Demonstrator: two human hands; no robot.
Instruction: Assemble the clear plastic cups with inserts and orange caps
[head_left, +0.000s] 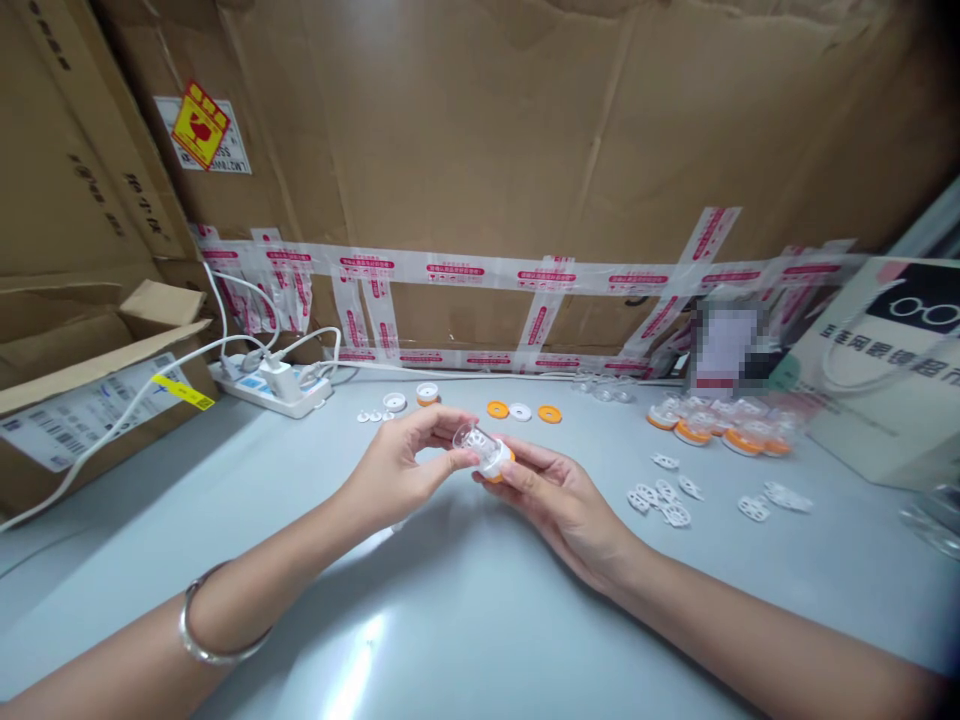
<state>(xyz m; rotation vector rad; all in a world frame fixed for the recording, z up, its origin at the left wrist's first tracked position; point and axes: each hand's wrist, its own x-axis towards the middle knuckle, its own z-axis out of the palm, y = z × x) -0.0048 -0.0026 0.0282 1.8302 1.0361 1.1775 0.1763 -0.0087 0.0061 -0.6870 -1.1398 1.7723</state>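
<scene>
Both hands meet above the middle of the grey table (465, 600). My left hand (397, 465) pinches a small clear plastic cup (474, 441) by thumb and fingers. My right hand (551, 495) supports the cup's white and orange base (496, 466) from below, palm up. A silver bangle (206, 630) circles my left wrist. Just beyond the hands lie two orange rings (497, 409) (550, 414) with a white disc (520, 411) between them.
Assembled orange-based cups (720, 425) cluster at the right, with several white perforated inserts (664, 495) in front. A power strip with charger (274, 385) and cables lies at the left by a cardboard box (82, 400). Taped cardboard (487, 180) walls the back.
</scene>
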